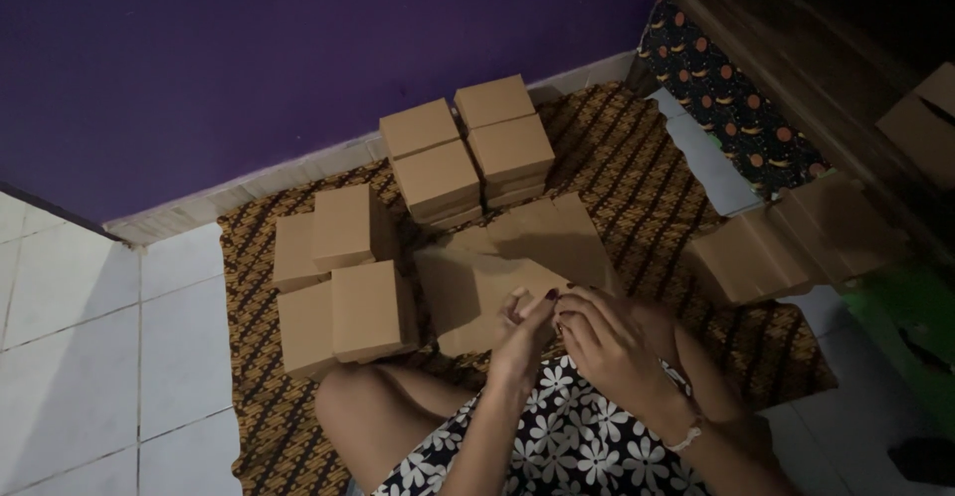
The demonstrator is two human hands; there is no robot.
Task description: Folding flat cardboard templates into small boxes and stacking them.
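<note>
The flat cardboard blank (487, 292) lies on the patterned mat (647, 178) right in front of the seated person's knees, its near edge lifted into both hands. The left hand (525, 332) pinches that edge from underneath, fingers curled up around it; the right hand (612, 342) closes over the same edge from 3 o'clock, fingertips pressing down on a flap. So both are grasping the card, neither is slack. I'd judge this to be the folding stage: a panel is being creased or tucked, and the sheet has no box shape yet. The next move, as I read it, calls for raising the sides along their scored lines while keeping a steady grip so the card doesn't spring flat again.

Out at 10 o'clock from the hands sits a cluster of finished brown boxes (343, 287), touching one another. Farther off, at 12 o'clock near the purple wall (249, 58), stands a taller stack of boxes (468, 148). At 2 o'clock a bundle of flat blanks (786, 242) leans by the mat's edge. White floor tiles (90, 337) spread to 9 o'clock.
</note>
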